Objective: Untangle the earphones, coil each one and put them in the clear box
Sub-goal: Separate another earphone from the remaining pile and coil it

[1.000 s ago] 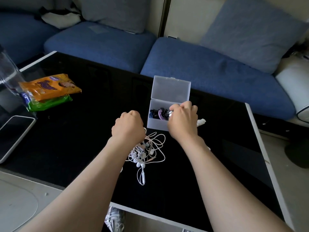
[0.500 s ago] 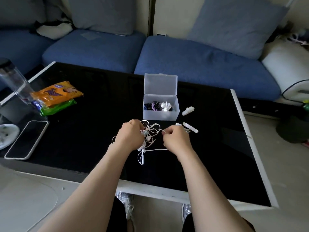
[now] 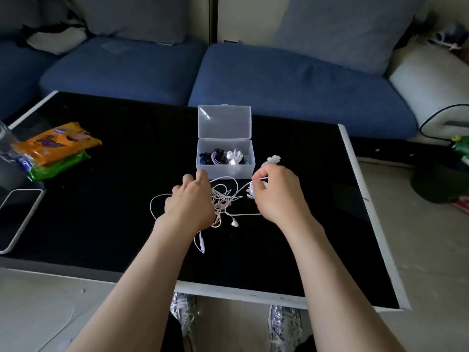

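Lying on the black desk [image 3: 101, 212], just in front of the open box [image 3: 224, 171] with dark and white coils already inside: a tangle [image 3: 224, 199] of pale earphones, loops spilling out between both hands. Judged light, limp and thin, likely slippery on the glossy top; apt to tighten into knots under a hard tug, so best taken by a single strand near a free end or by a bud, then eased rather than yanked. Left grip [image 3: 189, 204] curled down over the tangle's left side, holding the bulk in place. Right grip [image 3: 278, 196] narrow, pinching one cord [image 3: 256, 179] between thumb and fingertips, above a small white piece [image 3: 250, 192] too unclear to name. One bud [image 3: 234, 222] lying free at the near edge.
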